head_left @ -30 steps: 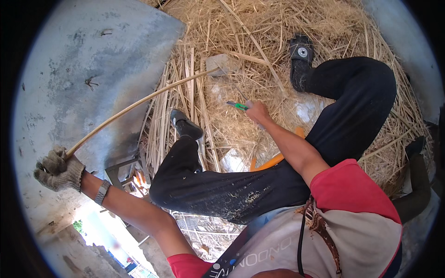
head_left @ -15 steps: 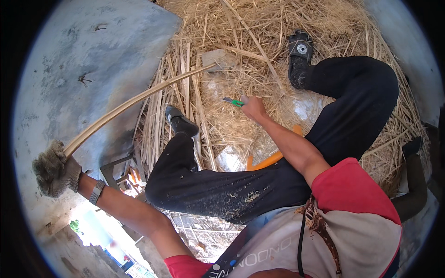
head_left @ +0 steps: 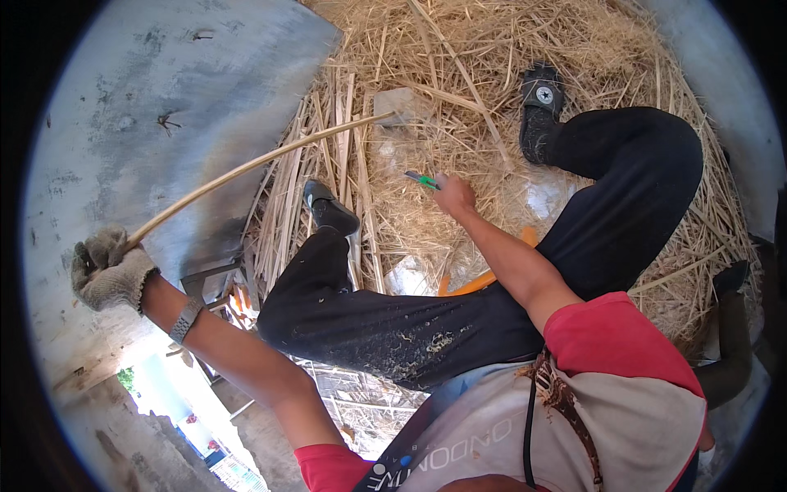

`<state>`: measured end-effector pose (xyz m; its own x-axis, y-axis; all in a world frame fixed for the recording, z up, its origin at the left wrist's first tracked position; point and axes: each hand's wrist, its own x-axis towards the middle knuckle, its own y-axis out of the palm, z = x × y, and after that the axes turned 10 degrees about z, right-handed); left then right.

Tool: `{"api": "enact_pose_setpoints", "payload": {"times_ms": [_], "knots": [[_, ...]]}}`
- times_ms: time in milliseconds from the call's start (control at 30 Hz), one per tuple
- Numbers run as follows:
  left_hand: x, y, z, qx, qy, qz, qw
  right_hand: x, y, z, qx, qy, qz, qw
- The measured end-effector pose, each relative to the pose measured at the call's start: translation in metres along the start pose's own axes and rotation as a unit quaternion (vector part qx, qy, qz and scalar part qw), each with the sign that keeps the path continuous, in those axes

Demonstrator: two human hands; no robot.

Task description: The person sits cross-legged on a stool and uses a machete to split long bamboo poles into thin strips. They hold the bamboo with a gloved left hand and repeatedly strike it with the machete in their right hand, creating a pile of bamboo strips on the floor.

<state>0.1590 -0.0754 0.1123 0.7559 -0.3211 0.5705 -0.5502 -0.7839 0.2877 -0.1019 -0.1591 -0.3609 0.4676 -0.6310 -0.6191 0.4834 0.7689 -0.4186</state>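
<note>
While the gloved left hand (head_left: 106, 269) clamped one end of a long cane strip (head_left: 246, 168) bowed over the grey slab (head_left: 164, 98), the bare right hand (head_left: 452, 195) gripped a green-handled tool (head_left: 420, 179), hands well apart. Straw shavings (head_left: 459, 90) lay piled around the black-trousered legs (head_left: 393, 328); much trimming looked done, though the strip's remaining work couldn't be judged.

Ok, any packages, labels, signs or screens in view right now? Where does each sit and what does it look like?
No signs or screens.
Clear plastic bags: crumpled, whitish, lying in the straw between the legs.
Lettering on the grey shirt: pale print along the chest, at the lower edge.
Round white emblem on the black shoe: on its sole, upper right.
Left hand, gloved, grips a long pale cane; right hand holds a green-handled tool.
</note>
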Motion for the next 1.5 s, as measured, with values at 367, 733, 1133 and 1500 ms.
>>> {"api": "enact_pose_setpoints", "payload": {"times_ms": [367,733,1133,1500], "knots": [[-0.003,0.029,0.002,0.074,0.044,-0.075,0.994,-0.003,-0.009,0.013,0.021,-0.012,0.038,0.999],[-0.01,0.056,0.014,0.256,0.095,-0.225,0.935,0.007,-0.007,0.027,0.033,-0.094,0.036,0.994],[-0.017,0.056,0.019,0.293,0.106,-0.277,0.909,0.006,-0.001,0.02,0.117,-0.075,0.015,0.99],[-0.02,0.041,0.018,0.313,0.138,-0.236,0.91,0.004,-0.004,0.007,0.024,-0.06,0.02,0.998]]}}
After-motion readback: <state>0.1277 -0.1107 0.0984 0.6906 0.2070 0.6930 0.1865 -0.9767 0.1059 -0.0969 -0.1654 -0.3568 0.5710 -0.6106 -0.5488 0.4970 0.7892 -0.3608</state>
